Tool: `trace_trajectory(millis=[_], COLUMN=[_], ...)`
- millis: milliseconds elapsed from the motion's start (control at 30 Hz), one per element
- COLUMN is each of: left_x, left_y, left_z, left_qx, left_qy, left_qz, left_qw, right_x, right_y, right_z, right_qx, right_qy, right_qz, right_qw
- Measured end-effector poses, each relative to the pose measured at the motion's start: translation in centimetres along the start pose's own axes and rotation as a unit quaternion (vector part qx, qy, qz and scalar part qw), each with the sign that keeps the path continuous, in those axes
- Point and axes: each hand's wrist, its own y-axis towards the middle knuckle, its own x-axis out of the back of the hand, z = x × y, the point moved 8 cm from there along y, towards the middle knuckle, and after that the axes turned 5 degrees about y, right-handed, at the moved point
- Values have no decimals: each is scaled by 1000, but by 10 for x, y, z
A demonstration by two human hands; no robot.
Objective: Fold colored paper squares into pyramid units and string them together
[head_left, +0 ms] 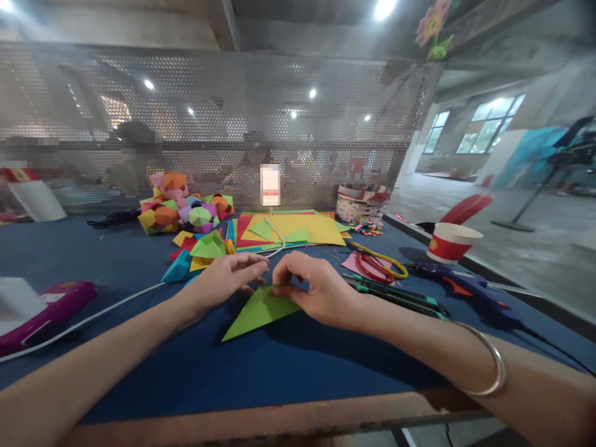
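Observation:
A folded green sheet of paper (258, 314) stands tilted above the blue tabletop, one pointed corner reaching toward me on the left. The thumb and fingertips of my right hand (321, 288) pinch its upper edge. Close by on the left is my left hand (223, 282), its fingers loosely bent and apart beside the paper's top; its lower fingertips are partly hidden, so I cannot tell if they touch the paper. Just behind my left hand lie folded paper pieces (207, 245) in green, yellow, red and blue.
Coloured paper sheets (321, 228) are stacked at the back. Finished paper balls (179, 211) sit back left, a woven basket (361, 203) back right. Scissors (377, 267), a cutter (405, 297), a glue gun (470, 288) and a paper cup (451, 243) lie right. A purple device (60, 307) and white cable are left.

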Motion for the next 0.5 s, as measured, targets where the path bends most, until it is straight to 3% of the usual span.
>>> trace_trajectory(millis=[67,133,267,333,400,500], left_x=[1,0,-7,-10,-12,-13], left_y=[-1,-3,-6,-7,-7,-7], left_z=[1,3,5,7,10,16], left_qx=[15,29,54,65,81,105], left_qy=[-28,-57,-101,-113,-120,-126], left_qz=[-3,0,37,54,71,79], left_qw=[999,998,993,990,987,983], right_x=[-1,0,-2,0,1,2], right_y=[-6,-15,-28,-34,-39,-43], right_z=[10,26,37,44,47,48], right_qx=[57,168,293,364,399,400], right_qy=[-16,-64,-158,-159,-145,-118], right_qz=[7,1,-19,-64,-88,-83], right_qw=[998,984,943,916,901,905])
